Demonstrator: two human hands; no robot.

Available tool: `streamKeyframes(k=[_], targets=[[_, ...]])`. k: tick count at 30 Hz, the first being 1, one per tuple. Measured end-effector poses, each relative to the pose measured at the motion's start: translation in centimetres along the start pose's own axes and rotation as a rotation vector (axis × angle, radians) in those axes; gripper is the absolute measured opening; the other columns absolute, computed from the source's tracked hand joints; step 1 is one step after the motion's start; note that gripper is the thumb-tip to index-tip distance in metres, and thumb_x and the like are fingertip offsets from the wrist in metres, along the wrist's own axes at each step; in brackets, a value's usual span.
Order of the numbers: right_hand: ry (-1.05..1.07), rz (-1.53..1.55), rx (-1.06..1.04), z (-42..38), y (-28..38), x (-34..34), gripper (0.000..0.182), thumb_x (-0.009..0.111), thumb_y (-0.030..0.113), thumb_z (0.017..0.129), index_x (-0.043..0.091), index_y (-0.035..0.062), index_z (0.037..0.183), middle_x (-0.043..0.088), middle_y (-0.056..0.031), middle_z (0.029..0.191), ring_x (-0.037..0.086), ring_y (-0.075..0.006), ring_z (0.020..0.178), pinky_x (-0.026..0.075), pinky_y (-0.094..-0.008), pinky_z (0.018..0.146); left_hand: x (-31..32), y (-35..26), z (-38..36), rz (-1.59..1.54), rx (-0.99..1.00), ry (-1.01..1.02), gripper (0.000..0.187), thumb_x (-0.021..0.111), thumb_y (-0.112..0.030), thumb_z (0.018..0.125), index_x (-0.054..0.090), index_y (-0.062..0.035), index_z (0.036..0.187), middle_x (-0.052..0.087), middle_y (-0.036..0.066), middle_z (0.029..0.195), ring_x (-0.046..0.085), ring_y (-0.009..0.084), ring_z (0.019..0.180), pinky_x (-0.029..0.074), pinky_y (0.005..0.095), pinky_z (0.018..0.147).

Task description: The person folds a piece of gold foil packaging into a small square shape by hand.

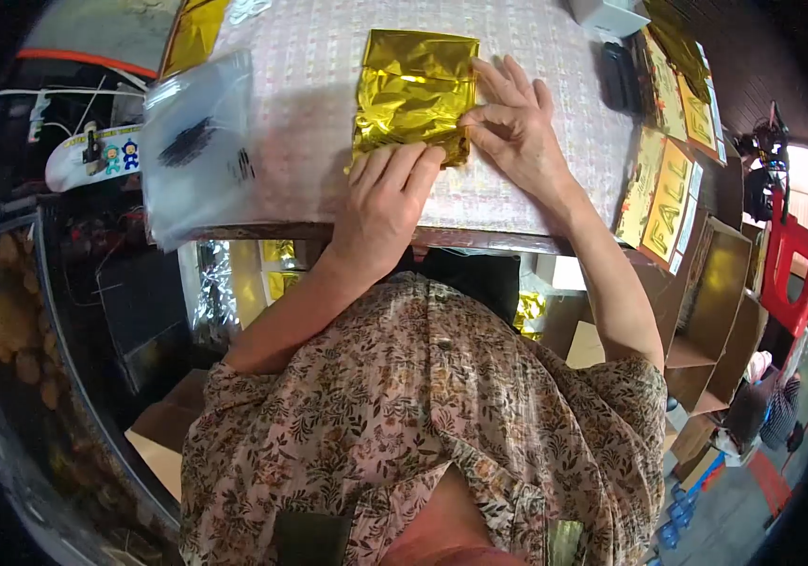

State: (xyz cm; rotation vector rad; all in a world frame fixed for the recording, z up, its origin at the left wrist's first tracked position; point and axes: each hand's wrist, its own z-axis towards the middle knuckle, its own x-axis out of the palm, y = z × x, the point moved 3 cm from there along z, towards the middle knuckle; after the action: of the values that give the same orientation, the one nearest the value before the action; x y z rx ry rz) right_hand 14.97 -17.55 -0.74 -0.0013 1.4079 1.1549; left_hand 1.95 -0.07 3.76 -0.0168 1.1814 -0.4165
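A folded piece of shiny gold foil lies creased on the light patterned cloth of the table in front of me. My left hand is at its lower edge, fingers together and curled over the foil, pressing on it. At the right edge, my right hand pinches the foil between thumb and index finger while its other fingers stay raised. The underside of the foil is hidden.
Clear plastic bags lie at the table's left side. A black object and a white box are at the right, near printed cartons. Cardboard boxes stand right of me, with a red plastic chair beyond.
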Motion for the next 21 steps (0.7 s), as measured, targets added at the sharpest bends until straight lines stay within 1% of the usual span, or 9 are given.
streamKeyframes(k=[2,5,8,9,10,12,13,15,21], targets=[[-0.009,-0.005,-0.001,-0.1,-0.1,0.0,0.016,0.077,0.017,0.092,0.081,0.0107,0.106,0.045,-0.0099,0.163,0.021,-0.0385,0.159,0.003,-0.0603,0.125,0.0,0.8,-0.7,-0.249,-0.071,0.107,0.044,0.065,-0.003,0.088,0.06,-0.0027,0.133,0.063,0.011,0.128,0.059,0.0309,0.122,0.048,0.0423,0.102],[0.001,-0.031,-0.021,0.0,0.1,-0.1,0.017,0.077,0.018,0.092,0.081,0.011,0.107,0.045,-0.0097,0.164,0.02,-0.0382,0.159,0.003,-0.0603,0.125,-2.1,0.6,0.8,-0.288,-0.213,0.196,0.057,0.067,-0.004,0.089,0.051,-0.0017,0.144,0.06,0.017,0.133,0.058,0.0369,0.125,0.048,0.0442,0.104],[0.018,-0.052,-0.007,0.1,0.4,-0.4,0.016,0.078,0.019,0.092,0.081,0.0119,0.106,0.044,-0.0096,0.164,0.02,-0.0379,0.159,0.003,-0.0605,0.125,-2.0,-0.5,2.0,-0.317,-0.105,0.113,0.069,0.071,-0.007,0.089,0.042,-0.0024,0.152,0.056,0.021,0.137,0.058,0.0394,0.125,0.049,0.0447,0.103],[0.019,-0.054,-0.006,0.1,0.3,-0.4,0.016,0.078,0.019,0.092,0.081,0.0119,0.106,0.044,-0.0096,0.164,0.02,-0.0379,0.159,0.003,-0.0605,0.125,-1.6,-0.7,2.6,-0.289,-0.073,0.052,0.059,0.072,-0.009,0.091,0.05,-0.0035,0.145,0.062,0.02,0.129,0.065,0.0375,0.115,0.055,0.044,0.093],[0.016,-0.058,-0.019,0.1,0.2,-0.2,0.016,0.078,0.019,0.091,0.081,0.0121,0.105,0.043,-0.0094,0.165,0.02,-0.0379,0.159,0.003,-0.0609,0.125,-0.9,-0.4,2.8,-0.288,-0.071,0.049,0.059,0.072,-0.009,0.091,0.05,-0.0035,0.145,0.062,0.02,0.129,0.065,0.0375,0.115,0.055,0.044,0.093],[0.011,-0.065,-0.026,0.1,0.2,-0.3,0.016,0.078,0.019,0.091,0.081,0.0123,0.105,0.042,-0.0093,0.165,0.02,-0.0379,0.159,0.003,-0.0612,0.125,0.9,0.5,2.9,-0.465,-0.182,0.146,0.038,0.072,-0.012,0.093,0.061,-0.0051,0.129,0.072,0.018,0.108,0.072,0.0359,0.095,0.058,0.0424,0.079],[0.023,-0.057,-0.009,0.1,0.3,-0.3,0.015,0.079,0.019,0.091,0.081,0.0132,0.105,0.041,-0.009,0.166,0.019,-0.0378,0.159,0.002,-0.0612,0.126,1.3,0.7,3.1,-0.469,-0.179,0.149,0.038,0.072,-0.012,0.093,0.061,-0.0051,0.129,0.072,0.018,0.108,0.072,0.0359,0.095,0.058,0.0424,0.079],[0.033,-0.052,0.013,-0.1,0.2,-0.4,0.015,0.079,0.019,0.09,0.081,0.0141,0.104,0.041,-0.0087,0.166,0.019,-0.0377,0.16,0.001,-0.0612,0.126,1.0,1.3,3.4,-0.418,-0.147,-0.022,0.017,0.072,-0.011,0.095,0.07,-0.0034,0.11,0.075,0.018,0.087,0.075,0.0338,0.076,0.057,0.0401,0.065],[0.036,0.054,0.049,-0.3,0.1,-0.4,0.013,0.08,0.018,0.09,0.077,0.0148,0.102,0.039,-0.0104,0.167,0.018,-0.0379,0.16,-0.001,-0.059,0.127,1.4,2.2,3.4,-0.488,-0.239,-0.012,0.01,0.068,-0.013,0.097,0.071,-0.0047,0.101,0.071,0.021,0.08,0.072,0.0389,0.073,0.055,0.0452,0.063]])
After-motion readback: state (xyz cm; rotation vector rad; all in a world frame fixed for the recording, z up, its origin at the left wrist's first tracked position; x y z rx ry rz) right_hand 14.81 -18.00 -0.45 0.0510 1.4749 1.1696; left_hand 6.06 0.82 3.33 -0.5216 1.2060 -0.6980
